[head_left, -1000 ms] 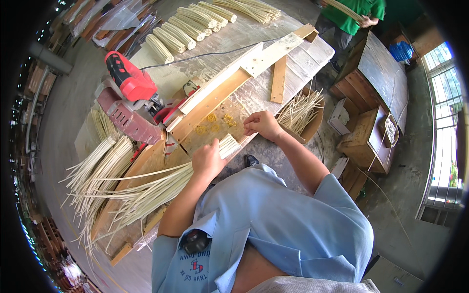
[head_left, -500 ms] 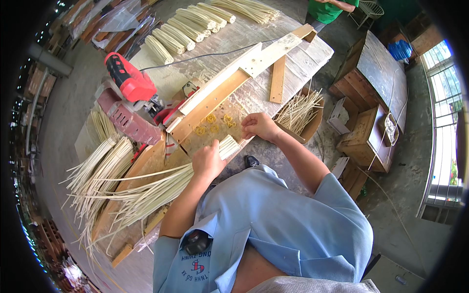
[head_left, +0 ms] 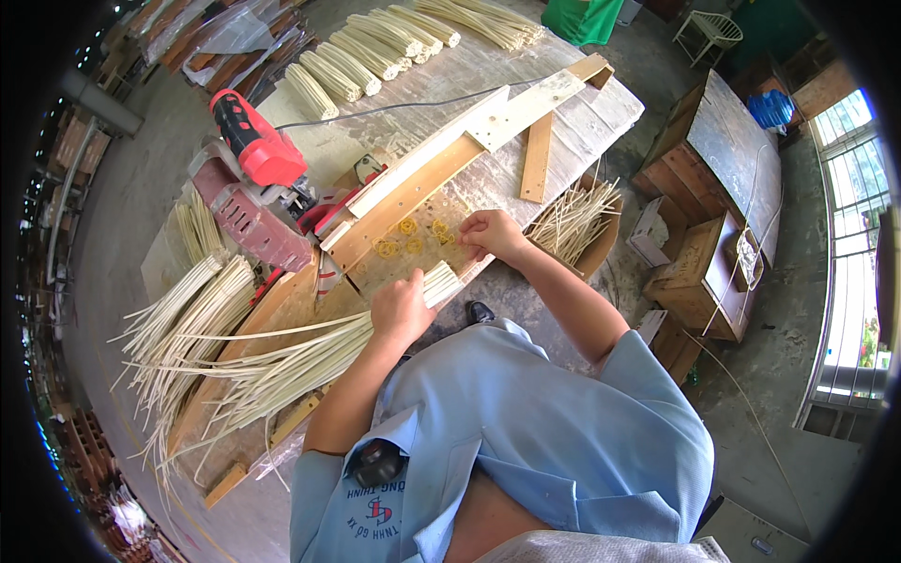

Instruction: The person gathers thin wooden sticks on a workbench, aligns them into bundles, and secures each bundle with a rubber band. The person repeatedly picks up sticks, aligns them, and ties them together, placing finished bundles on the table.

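Note:
My left hand [head_left: 400, 308] is closed around a bundle of long pale cane sticks [head_left: 310, 349]. Their even ends stick out past my fingers toward the right, while the loose tails fan out to the lower left over the bench. Beyond and to the right of those ends, my right hand [head_left: 492, 235] hovers at the bench edge with its fingertips drawn together. Whatever they may pinch is too small to make out. Several small yellow rubber bands [head_left: 413, 238] lie on the dusty bench top just left of my right fingers.
A red mitre saw [head_left: 263, 169] stands left, beside a long wooden fence [head_left: 422, 188]. More sticks [head_left: 192, 314] lie below it. Tied bundles [head_left: 361, 58] line the bench's far side. A carton of offcuts [head_left: 601, 246] sits right; wooden cabinets [head_left: 723, 141] stand beyond.
The view has shifted slightly. My right hand has moved a little left and up, nearer the rubber bands. My left hand keeps its hold on the sticks. A green-shirted person has shifted left.

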The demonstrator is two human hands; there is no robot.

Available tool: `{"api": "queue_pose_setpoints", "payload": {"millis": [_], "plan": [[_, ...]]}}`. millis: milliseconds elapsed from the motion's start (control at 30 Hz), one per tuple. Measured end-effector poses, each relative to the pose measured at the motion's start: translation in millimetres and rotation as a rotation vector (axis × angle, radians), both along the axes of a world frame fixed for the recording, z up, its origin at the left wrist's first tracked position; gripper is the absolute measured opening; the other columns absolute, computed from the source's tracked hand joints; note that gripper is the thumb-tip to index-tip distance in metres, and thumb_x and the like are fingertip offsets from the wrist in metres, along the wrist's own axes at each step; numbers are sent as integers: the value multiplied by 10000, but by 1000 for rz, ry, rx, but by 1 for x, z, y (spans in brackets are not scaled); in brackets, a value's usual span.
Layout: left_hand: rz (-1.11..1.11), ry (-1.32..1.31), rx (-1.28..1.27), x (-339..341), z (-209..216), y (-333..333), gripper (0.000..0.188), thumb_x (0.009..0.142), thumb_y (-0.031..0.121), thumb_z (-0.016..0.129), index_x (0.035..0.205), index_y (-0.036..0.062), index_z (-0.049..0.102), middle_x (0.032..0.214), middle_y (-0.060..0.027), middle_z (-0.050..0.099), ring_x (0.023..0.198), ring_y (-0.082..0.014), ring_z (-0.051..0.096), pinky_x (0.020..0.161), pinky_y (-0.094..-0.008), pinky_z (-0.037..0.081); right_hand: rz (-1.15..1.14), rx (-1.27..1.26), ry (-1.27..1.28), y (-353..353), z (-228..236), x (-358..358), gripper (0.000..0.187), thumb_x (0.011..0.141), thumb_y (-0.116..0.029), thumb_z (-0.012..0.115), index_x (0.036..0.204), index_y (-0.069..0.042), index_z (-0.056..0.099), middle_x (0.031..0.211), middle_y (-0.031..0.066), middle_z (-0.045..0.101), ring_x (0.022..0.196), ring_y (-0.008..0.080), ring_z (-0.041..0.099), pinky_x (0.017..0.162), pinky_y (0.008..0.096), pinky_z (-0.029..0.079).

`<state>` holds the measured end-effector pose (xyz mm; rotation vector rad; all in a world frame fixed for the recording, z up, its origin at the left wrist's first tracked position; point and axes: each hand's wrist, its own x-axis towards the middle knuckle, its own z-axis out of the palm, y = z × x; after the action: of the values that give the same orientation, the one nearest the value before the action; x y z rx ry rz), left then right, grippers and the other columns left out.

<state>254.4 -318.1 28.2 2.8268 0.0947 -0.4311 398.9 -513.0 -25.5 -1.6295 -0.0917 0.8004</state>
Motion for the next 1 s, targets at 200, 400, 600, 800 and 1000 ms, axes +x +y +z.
{"api": "queue_pose_setpoints", "payload": {"millis": [200,400,600,800,1000], "plan": [[8,-31,-19,-1,-4,2,413,713,238,805,1018,78,578,826,-161,723,829,-359,718,737,-471,574,4,-164,-137,5,-2,-4,162,865,-47,718,1010,24,726,834,93,754,542,126,649,479,270,509],[-8,-64,-35,-3,-11,3,406,705,233,808,1003,81,578,818,-166,715,813,-370,712,731,-485,569,16,-114,-216,2,-4,-6,168,855,-67,718,997,22,729,819,80,752,521,121,623,479,277,496],[18,-39,-46,-2,-8,4,396,707,218,808,999,79,581,837,-168,718,828,-373,713,737,-488,568,18,-182,-192,7,17,-6,145,899,-126,733,963,2,714,752,57,697,537,84,565,495,241,427],[-27,-58,-49,0,-6,3,394,734,212,832,1000,49,590,828,-174,721,812,-360,724,737,-469,574,-54,-159,-131,1,4,-3,171,902,-166,764,937,-10,705,642,-21,548,546,60,459,483,237,336],[-27,-42,-50,0,-4,4,385,729,201,829,992,50,591,819,-176,720,810,-360,725,730,-471,575,-46,-86,-18,1,4,-2,165,931,-163,739,934,-3,701,648,-24,540,548,56,444,478,226,323]]}}
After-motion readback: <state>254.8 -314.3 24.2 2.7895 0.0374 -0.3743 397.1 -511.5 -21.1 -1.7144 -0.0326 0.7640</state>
